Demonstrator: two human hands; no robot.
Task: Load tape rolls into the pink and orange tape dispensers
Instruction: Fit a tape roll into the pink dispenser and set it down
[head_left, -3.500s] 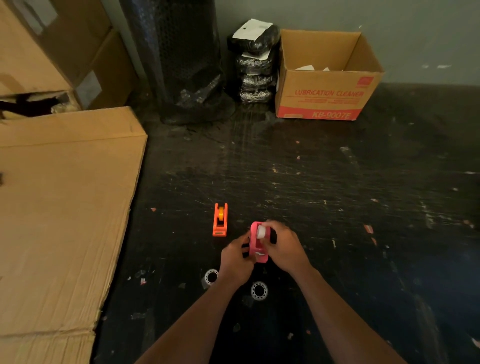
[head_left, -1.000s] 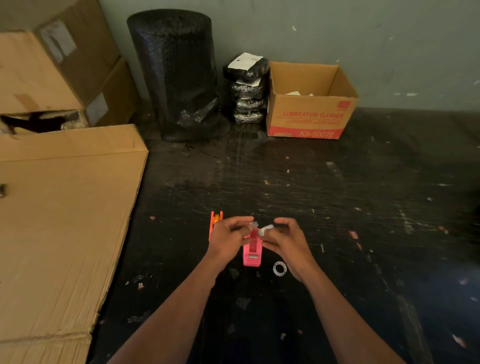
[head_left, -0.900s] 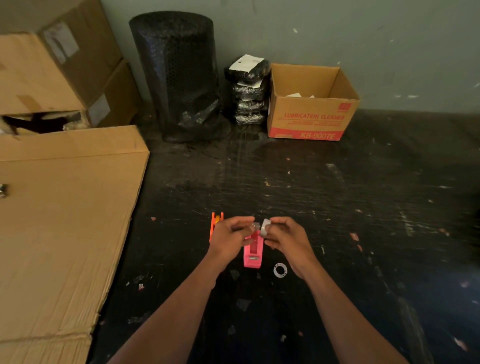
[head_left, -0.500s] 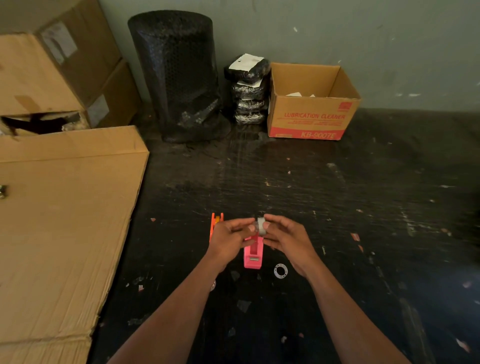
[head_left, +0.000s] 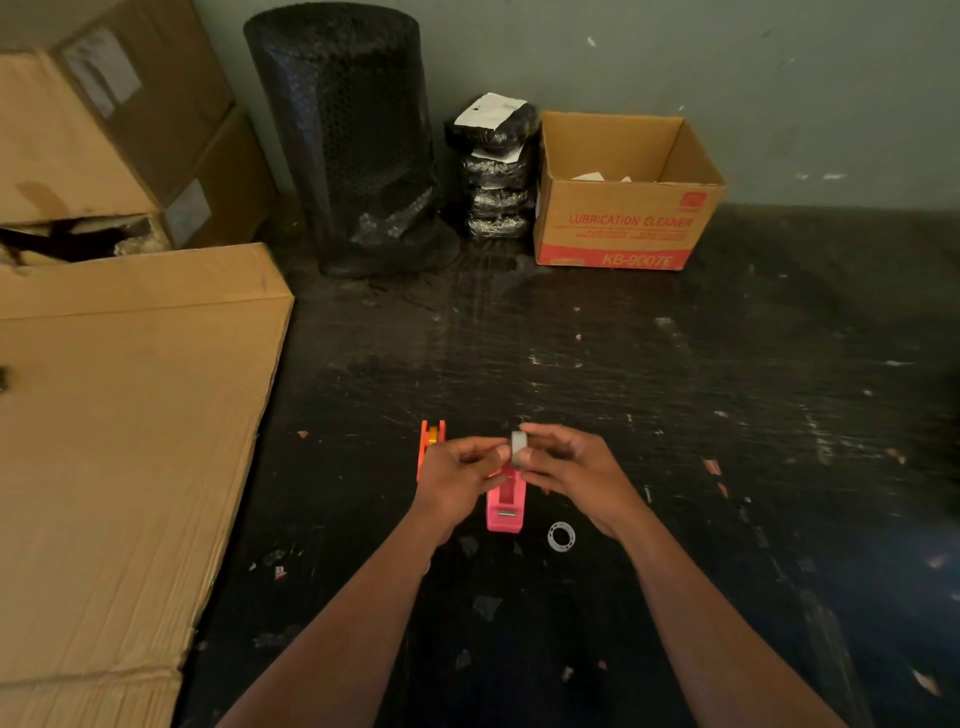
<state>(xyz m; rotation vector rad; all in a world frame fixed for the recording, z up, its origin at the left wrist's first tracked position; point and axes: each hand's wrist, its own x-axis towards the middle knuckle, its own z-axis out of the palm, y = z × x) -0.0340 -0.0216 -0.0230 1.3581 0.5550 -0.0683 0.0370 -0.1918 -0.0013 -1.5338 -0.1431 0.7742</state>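
Head view of 2 bare hands at work above a dark, scuffed tabletop (head_left: 649, 374). The right hand (head_left: 574, 470) holds a small tape roll (head_left: 518, 448) on edge, its grip closed on the roll between thumb and fingertips. The left hand (head_left: 457, 475) meets the same roll from the other side, its fingertips pinched at the roll's left rim; whether they clamp the roll itself or a loose tape end cannot be told. The roll sits between the 2 grips, raised just above the far end of the pink tape dispenser (head_left: 505, 506), which stands on the tabletop directly beneath the hands, cutter end toward the viewer. The orange tape dispenser (head_left: 430, 441) stands just to the left, partly hidden behind the left hand. A second, clear tape roll (head_left: 561, 535) lies flat on the tabletop just right of the pink dispenser. Background: a flattened cardboard sheet (head_left: 119, 441) at left, an open carton (head_left: 626, 208) printed "LUBRICATION CLEANER", and a black bubble-wrap roll (head_left: 353, 140).
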